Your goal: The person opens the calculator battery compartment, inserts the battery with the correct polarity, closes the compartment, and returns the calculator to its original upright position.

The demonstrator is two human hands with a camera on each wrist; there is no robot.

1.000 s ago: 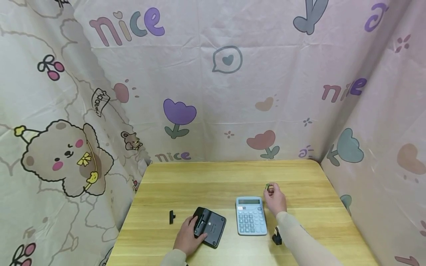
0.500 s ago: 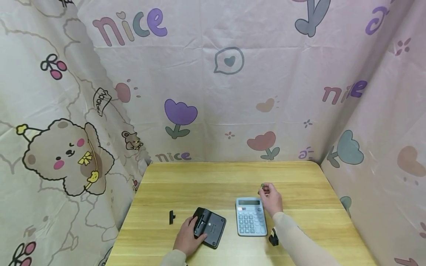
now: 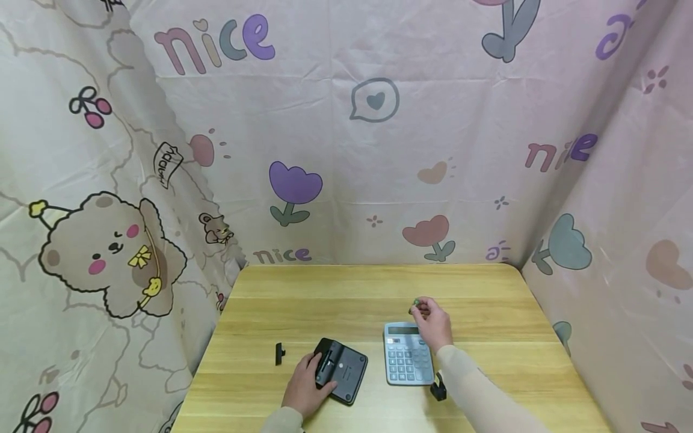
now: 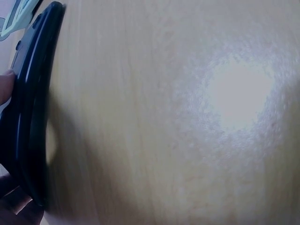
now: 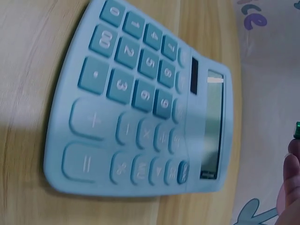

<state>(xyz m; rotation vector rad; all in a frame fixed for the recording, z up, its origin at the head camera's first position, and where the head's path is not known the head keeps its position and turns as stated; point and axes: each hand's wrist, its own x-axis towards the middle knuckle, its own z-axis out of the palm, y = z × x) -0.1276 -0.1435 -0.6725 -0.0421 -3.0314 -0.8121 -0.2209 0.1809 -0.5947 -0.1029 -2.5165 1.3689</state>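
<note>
My left hand grips a black calculator that lies face down, thumb on its back and fingers at its left edge. A slot shows open in its raised end; whether a battery sits inside I cannot tell. In the left wrist view, the calculator's dark side runs along the left edge. Above the top right corner of a light blue calculator, my right hand pinches a small green battery. Only the battery's tip appears in the right wrist view, at the right edge.
Left of the black calculator lies a small black battery cover. The blue calculator lies face up between the hands on the wooden table. A patterned curtain hangs behind the table and along both sides.
My right hand has moved left with the battery, from beside the blue calculator to over its top right corner. The left hand and black calculator have stayed in place.
</note>
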